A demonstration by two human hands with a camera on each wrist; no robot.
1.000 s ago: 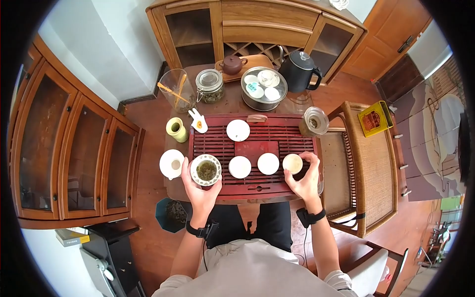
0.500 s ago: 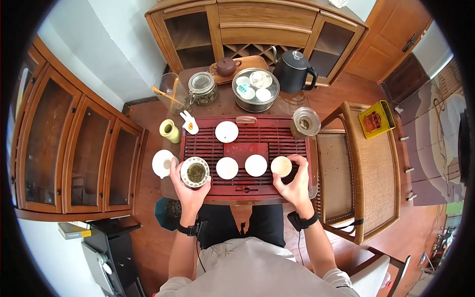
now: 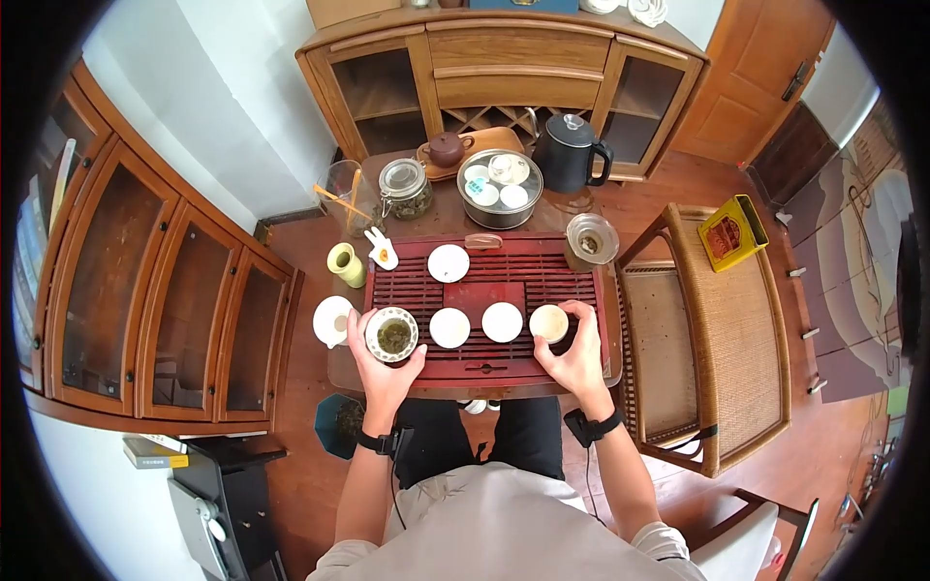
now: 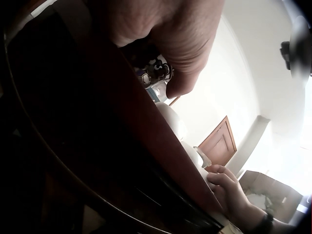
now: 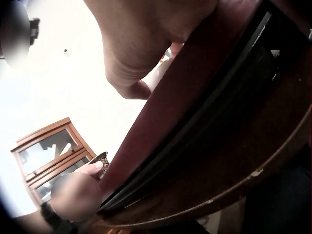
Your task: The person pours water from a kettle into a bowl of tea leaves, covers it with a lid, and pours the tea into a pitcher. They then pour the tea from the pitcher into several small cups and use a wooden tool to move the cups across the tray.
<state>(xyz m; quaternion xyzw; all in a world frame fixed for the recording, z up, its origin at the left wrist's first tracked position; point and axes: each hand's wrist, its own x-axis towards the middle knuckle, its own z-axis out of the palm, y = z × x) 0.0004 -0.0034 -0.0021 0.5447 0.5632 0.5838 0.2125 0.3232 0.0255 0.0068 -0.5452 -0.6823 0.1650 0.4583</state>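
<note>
At the left front of the slatted red tea tray (image 3: 475,373), my left hand (image 3: 389,382) holds a gaiwan bowl (image 3: 412,351) between thumb and fingers. Its flared rim is patterned, and wet green tea leaves (image 3: 394,336) lie inside. My right hand (image 3: 578,360) pinches a small white teacup (image 3: 549,323) at the tray's right side. Two more white teacups (image 3: 449,328) stand in a row between the hands, and a round white piece (image 3: 449,263) sits farther back. In the left wrist view, the dark-patterned bowl side (image 4: 158,70) is partly hidden by the hand.
Left of the tray stand a white spouted pitcher (image 3: 331,318), a green vase-like holder (image 3: 345,263) and a white hand figurine (image 3: 382,254). Behind are a lidded tea jar (image 3: 405,191), a steel pot of cups (image 3: 499,215) and a black kettle (image 3: 566,155). A glass jar (image 3: 590,254) is back right.
The head view has shifted and tilted slightly, showing more of the cabinet top. Both hands keep their grasp on the gaiwan bowl and teacup, in much the same places over the tray.
</note>
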